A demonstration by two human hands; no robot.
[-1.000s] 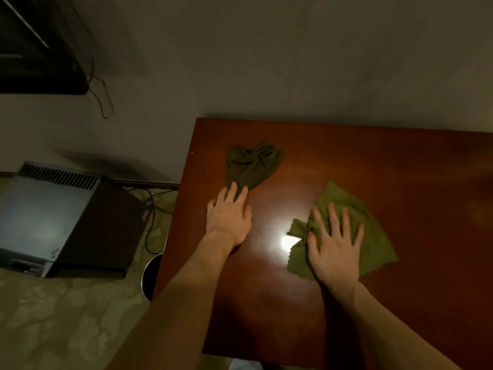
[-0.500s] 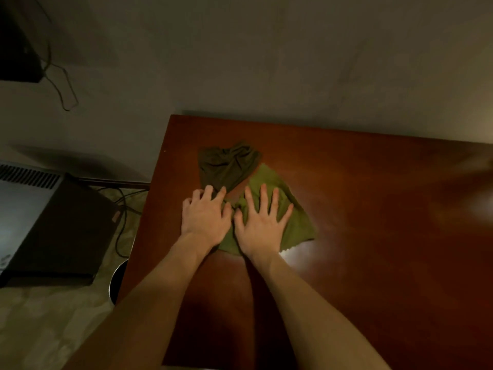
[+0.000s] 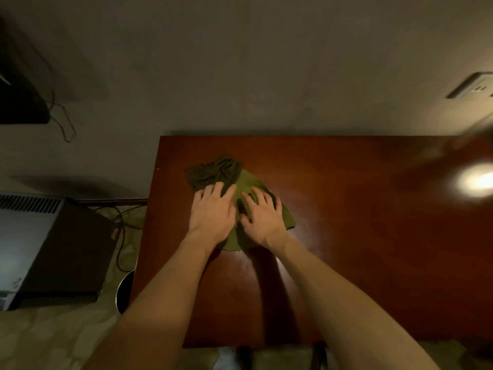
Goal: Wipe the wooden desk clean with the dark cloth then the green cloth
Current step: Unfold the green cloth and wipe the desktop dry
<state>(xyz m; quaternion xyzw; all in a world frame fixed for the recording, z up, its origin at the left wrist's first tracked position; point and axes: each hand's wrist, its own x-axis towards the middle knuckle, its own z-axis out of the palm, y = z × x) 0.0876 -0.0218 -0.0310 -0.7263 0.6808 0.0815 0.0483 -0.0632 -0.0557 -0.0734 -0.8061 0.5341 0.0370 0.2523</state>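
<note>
— On the desk [image 3: 346, 209], near its left end, what were the fingers doing?

— Those of the left hand [image 3: 212, 212] lay spread and flat, tips reaching onto the dark cloth [image 3: 210, 170]. Those of the right hand [image 3: 262, 216] were spread too, pressed flat on the green cloth [image 3: 286, 218]. Neither hand gripped anything; both palms were down.

— And the hands themselves?

— Side by side, nearly touching, both resting on the green cloth, which showed between and below them.

— Where were the cloths?

— The dark one sat bunched just beyond the left hand, its near edge touching or overlapping the green one; I couldn't tell which lay on top. The green one spread out toward the right.

— Anything else?

— A bright glare on the desk's right side, and a grey box [image 3: 40, 249] on the floor to the left.
</note>
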